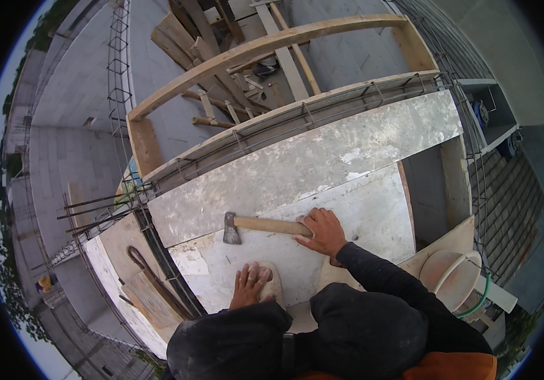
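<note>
My right hand [324, 231] is closed around the end of a hatchet's wooden handle [265, 225]. The dark metal hatchet head [231, 228] points left, just over or on a pale, scuffed board [341, 196]. My left hand [247, 286] has its fingers spread and holds nothing that I can see. It lies low beside my left shoe [273, 285], and I cannot tell whether it presses on the shoe or the board. I squat on this board, my dark-clad knees filling the lower middle. A second stained board [310, 161] lies along its far side.
Beyond the boards, steel rebar [240, 142] runs along a timber frame [272, 47] above a deep drop with loose lumber. A dark gap [429, 196] opens at right, near a bucket [450, 272]. Rods and a wood piece [151, 297] lie left.
</note>
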Motion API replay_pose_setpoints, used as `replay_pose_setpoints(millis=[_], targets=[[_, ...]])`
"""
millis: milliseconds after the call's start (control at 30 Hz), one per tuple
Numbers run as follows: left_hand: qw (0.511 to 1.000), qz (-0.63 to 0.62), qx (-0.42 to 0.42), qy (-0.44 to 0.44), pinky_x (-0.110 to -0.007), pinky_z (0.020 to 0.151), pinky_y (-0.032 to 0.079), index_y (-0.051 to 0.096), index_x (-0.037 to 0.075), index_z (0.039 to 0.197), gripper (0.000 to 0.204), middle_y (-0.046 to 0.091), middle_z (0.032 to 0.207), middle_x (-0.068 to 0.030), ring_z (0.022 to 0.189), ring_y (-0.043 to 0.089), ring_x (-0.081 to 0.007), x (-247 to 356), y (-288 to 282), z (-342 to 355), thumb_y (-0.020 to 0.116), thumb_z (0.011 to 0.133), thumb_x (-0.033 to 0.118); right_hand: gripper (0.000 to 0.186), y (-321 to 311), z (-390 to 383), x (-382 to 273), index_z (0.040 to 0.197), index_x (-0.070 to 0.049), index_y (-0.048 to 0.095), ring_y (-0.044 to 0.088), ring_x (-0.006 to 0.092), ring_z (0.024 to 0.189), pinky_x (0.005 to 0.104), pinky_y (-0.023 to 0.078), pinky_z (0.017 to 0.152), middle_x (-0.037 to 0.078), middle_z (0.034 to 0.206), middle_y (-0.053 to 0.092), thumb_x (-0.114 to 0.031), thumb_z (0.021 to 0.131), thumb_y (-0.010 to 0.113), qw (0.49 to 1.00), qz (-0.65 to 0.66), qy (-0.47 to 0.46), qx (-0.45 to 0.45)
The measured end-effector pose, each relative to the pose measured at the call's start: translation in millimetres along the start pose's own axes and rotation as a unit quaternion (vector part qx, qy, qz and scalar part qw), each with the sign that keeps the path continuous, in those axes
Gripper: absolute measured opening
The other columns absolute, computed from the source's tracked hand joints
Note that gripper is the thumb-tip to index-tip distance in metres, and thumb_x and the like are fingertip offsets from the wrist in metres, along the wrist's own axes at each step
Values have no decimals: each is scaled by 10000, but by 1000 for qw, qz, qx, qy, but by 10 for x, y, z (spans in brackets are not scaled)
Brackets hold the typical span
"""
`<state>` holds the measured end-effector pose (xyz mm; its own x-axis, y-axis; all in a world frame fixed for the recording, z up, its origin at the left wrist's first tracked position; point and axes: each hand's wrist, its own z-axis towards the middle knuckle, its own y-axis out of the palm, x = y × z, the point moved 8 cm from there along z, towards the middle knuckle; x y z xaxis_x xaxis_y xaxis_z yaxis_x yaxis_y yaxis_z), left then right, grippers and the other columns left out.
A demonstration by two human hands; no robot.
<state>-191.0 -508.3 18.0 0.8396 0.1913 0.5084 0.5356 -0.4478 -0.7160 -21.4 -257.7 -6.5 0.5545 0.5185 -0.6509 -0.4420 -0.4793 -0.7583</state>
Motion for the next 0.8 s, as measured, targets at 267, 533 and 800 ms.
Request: replay_pose_setpoints(millis=[267, 533, 800], targets=[[1000, -11, -23, 3, -702, 1280, 165, 435, 141, 1645, 849, 278, 1726, -282, 1588, 205, -561, -22, 47, 30, 708, 966, 573, 445, -17, 6, 12, 1132, -138, 750, 610, 299, 1019, 446, 472, 872, 77, 1050, 604, -411, 804, 879, 1000, 13, 3, 14], [1000, 1, -25, -1, -697, 1277, 178, 437, 148, 1642, 839, 289, 1718, -281, 1583, 206, -567, -11, 51, 22, 708, 970, 570, 463, -36, 8, 10, 1147, -135, 758, 597, 278, 986, 419, 469, 866, 66, 1036, 593, -420, 806, 890, 1000, 6, -4, 16], [1000, -14, -15, -8, -696, 1287, 166, 452, 151, 1635, 828, 281, 1731, -257, 1595, 203, -545, 6, 10, 2, 718, 964, 559, 450, -20, 29, -6, 1148, -138, 764, 604, 281, 1035, 438, 477, 894, 74, 1067, 605, -453, 839, 853, 1000, 3, 1, -3]])
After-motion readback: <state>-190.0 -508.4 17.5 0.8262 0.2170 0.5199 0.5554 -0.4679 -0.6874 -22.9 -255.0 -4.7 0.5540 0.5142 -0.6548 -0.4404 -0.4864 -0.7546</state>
